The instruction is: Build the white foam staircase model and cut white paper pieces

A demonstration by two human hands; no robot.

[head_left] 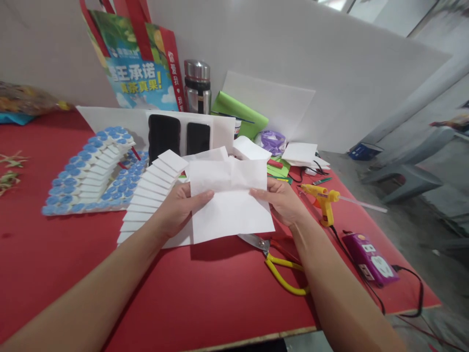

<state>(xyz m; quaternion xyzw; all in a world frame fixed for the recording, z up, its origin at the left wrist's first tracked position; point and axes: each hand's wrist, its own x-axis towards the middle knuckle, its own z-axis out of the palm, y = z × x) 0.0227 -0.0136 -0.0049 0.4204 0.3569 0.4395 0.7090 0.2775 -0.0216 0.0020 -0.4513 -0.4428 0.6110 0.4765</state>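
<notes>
A creased sheet of white paper [230, 212] is held up over the red table [220, 298]. My left hand [183, 203] pinches its left edge, thumb on top, and my right hand [282, 198] pinches the right edge the same way. Behind my left hand stands a stepped piece of white strips [146, 200]. Scissors with yellow handles [284, 278] lie below the paper, partly hidden by my right forearm. Farther left sits a model covered with blue paper rolls [78, 183].
A yellow glue gun [324, 200] and a purple power socket [372, 259] with cables lie on the right. At the back are two phones [164, 136], a steel flask [198, 88], a printed bag [141, 63] and a green roll [240, 115].
</notes>
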